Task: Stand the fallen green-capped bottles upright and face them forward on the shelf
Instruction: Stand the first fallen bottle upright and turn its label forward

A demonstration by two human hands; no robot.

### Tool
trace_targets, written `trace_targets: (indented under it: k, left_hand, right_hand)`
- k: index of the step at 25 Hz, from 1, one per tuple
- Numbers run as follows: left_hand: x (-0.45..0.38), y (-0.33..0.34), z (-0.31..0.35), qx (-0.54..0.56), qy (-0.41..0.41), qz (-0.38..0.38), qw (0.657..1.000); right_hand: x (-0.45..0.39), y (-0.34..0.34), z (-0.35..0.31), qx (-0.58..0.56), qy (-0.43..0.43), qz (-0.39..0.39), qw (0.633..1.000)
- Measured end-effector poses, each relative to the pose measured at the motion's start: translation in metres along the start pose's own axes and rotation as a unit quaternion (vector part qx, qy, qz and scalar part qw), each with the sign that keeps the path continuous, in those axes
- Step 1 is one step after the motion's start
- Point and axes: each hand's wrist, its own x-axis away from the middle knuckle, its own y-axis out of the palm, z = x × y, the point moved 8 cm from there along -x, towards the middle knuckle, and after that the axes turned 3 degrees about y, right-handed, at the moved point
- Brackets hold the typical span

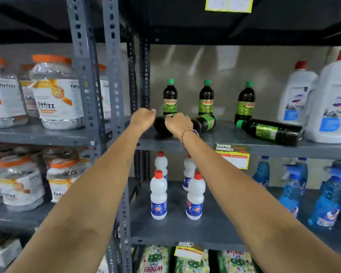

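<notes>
Three green-capped dark bottles stand upright at the back of the grey shelf (234,144): left (170,97), middle (206,98) and right (245,101). A fallen bottle (159,127) lies on its side at the shelf's left front. My right hand (178,124) is closed over its middle, and my left hand (143,119) is curled against its left end. A second fallen bottle (207,122) lies just behind my right hand. A third fallen bottle (272,132) lies further right, with its cap pointing left.
Large white jugs with red caps (331,107) stand at the shelf's right end, touching the third fallen bottle. A perforated steel upright (114,95) rises left of my hands, with orange-lidded jars (55,91) beyond it. White bottles (158,196) and blue spray bottles (291,194) fill the shelf below.
</notes>
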Motion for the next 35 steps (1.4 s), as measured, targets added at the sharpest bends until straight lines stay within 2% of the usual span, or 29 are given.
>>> trace_targets:
  k: [3, 5, 11, 16, 21, 26, 31, 35]
  left_hand:
    - [-0.003, 0.024, -0.007, 0.037, -0.025, -0.098, 0.994]
    - [-0.006, 0.034, -0.009, 0.046, -0.014, -0.122, 0.991]
    - [-0.019, 0.042, -0.025, 0.170, -0.034, -0.124, 0.977]
    - [-0.017, 0.043, -0.028, 0.228, -0.050, -0.113, 0.966]
    - [-0.017, 0.042, -0.029, 0.241, -0.048, -0.109, 0.963]
    - [-0.026, 0.045, -0.032, 0.298, -0.009, -0.116, 0.948]
    - [-0.025, 0.044, -0.036, 0.258, -0.020, -0.121, 0.958]
    - [-0.023, 0.042, -0.033, 0.172, 0.021, -0.124, 0.977]
  right_hand:
    - [-0.006, 0.009, 0.003, 0.018, 0.039, 0.022, 0.999]
    - [-0.011, 0.015, 0.005, -0.002, 0.058, 0.035, 0.998]
    - [-0.021, 0.029, 0.013, -0.108, 0.099, 0.059, 0.987]
    - [-0.024, 0.039, 0.020, -0.155, 0.113, 0.060, 0.980]
    - [-0.028, 0.042, 0.024, -0.166, 0.101, 0.066, 0.979]
    - [-0.025, 0.039, 0.030, -0.204, 0.072, 0.074, 0.974]
    - [-0.010, 0.028, 0.024, -0.191, 0.015, 0.102, 0.976]
    - [-0.007, 0.023, 0.014, -0.097, -0.040, 0.107, 0.989]
